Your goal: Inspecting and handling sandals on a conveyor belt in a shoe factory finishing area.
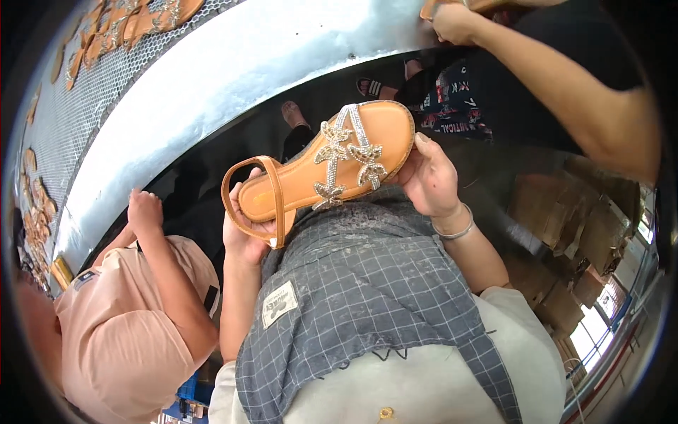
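Note:
I hold a tan sandal with sparkly rhinestone straps in front of my checked grey apron. My left hand grips its heel end, by the looped ankle strap. My right hand holds the toe end, thumb against the sole's edge, a silver bangle on the wrist. The sandal lies sole-bed up, tilted up toward the right.
A long metal conveyor with a mesh belt runs ahead, carrying several more tan sandals. A person in a pink shirt sits at my left, another person's arm reaches in at upper right. Cardboard boxes are stacked at right.

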The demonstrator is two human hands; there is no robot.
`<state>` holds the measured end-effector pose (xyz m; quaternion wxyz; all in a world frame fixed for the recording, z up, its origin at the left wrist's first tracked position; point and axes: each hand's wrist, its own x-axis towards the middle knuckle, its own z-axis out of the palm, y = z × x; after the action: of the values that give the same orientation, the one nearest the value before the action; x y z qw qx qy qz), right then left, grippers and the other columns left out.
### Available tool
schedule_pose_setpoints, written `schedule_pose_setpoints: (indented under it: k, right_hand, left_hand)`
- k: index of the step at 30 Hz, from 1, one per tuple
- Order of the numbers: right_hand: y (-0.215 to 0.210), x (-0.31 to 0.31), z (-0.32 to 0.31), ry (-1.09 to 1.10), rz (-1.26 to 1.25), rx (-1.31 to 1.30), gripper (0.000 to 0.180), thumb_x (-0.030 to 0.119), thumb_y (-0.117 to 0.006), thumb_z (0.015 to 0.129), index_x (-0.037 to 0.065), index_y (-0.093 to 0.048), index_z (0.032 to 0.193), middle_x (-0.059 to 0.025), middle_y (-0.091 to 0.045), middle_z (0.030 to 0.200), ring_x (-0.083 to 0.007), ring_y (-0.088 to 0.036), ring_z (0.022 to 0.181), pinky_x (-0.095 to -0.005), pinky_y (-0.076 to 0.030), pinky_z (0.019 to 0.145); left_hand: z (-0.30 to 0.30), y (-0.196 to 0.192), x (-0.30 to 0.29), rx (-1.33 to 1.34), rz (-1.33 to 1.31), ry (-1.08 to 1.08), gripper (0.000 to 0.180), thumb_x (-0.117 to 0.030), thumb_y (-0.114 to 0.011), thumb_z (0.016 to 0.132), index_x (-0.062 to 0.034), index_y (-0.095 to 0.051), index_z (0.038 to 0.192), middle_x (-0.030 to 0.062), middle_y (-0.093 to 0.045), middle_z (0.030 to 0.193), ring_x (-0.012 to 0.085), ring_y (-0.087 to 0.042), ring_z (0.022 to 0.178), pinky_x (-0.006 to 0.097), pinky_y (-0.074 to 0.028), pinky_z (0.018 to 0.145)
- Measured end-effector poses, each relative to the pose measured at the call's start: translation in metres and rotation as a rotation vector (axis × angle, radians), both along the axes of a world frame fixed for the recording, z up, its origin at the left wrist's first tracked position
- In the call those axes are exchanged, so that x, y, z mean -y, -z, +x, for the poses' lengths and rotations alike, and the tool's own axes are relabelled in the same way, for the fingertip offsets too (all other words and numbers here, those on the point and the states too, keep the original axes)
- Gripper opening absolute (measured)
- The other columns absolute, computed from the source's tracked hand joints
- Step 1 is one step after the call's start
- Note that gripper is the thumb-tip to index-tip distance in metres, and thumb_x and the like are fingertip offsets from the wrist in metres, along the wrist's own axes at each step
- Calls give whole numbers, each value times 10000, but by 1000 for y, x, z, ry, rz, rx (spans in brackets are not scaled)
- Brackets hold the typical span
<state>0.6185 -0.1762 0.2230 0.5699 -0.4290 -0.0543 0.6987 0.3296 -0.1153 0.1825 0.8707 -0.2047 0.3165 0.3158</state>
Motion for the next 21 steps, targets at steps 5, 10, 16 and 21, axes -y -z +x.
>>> schedule_pose_setpoints:
  k: [5, 10, 16, 21]
  right_hand:
    - [-11, -7, -10, -53, -10, 52, 404, 313, -335, 966, 28, -509, 1195, -107, -624, 1065, -208, -627, 904, -371, -532, 744]
    - [3, -10, -13, -78, 52, -8, 405, 295, -332, 972, 8, -500, 1203, -123, -618, 1098, -234, -636, 930, -398, -556, 749]
    - [-2, -17, -15, -80, 45, 66, 430, 273, -327, 976, -61, -514, 1171, -174, -632, 1029, -254, -655, 887, -419, -572, 752]
    - [-10, -25, -13, -159, 141, 113, 460, 279, -357, 963, -83, -472, 1223, -169, -615, 1082, -252, -648, 914, -391, -568, 754]
  left_hand:
    - [-14, -7, 6, 3, 12, -52, 377, -315, -410, 967, -51, -542, 1202, 127, -569, 1231, 300, -543, 1139, 478, -461, 943]
    - [-22, -8, 5, -56, 6, -21, 418, -357, -399, 976, -41, -506, 1229, 138, -586, 1193, 310, -580, 1083, 460, -530, 847]
    - [-24, -12, 7, -179, 78, -31, 416, -414, -400, 965, -105, -515, 1219, 97, -602, 1161, 267, -624, 993, 397, -575, 670]
    - [-19, -20, 2, -323, 101, -78, 395, -448, -433, 939, -154, -532, 1183, 50, -614, 1112, 242, -643, 890, 337, -539, 574]
